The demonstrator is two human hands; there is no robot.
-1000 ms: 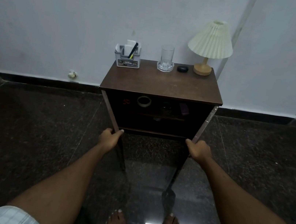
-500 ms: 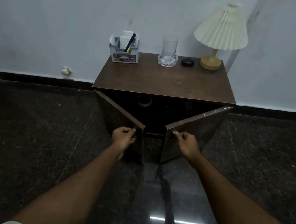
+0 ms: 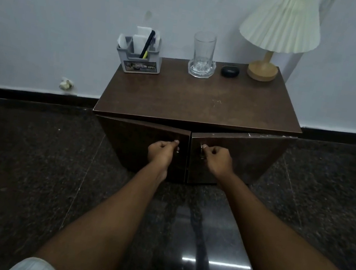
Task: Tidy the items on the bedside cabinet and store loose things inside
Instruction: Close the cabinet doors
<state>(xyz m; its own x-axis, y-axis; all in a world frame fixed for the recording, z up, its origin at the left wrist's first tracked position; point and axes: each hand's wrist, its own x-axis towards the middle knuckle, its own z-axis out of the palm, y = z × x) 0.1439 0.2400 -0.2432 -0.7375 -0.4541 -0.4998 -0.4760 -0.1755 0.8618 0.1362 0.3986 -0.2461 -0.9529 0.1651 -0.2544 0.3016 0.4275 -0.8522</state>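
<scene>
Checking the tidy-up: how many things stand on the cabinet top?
4, along the back edge: organizer left, glass middle, black case, lamp right.

Lamp (image 3: pixel 281 23) shade top beyond frame edge

On top of the cabinet (image 3: pixel 200 101) everything's lined up along the back edge by the wall: organizer (image 3: pixel 140 56) far left, glass (image 3: pixel 203 54) on its coaster in the middle, small case (image 3: pixel 229 71) just right of that, lamp (image 3: pixel 273 31) in the right corner. Both doors sit below, left door (image 3: pixel 134 144) and right door (image 3: pixel 250 155) meeting in the middle.
</scene>
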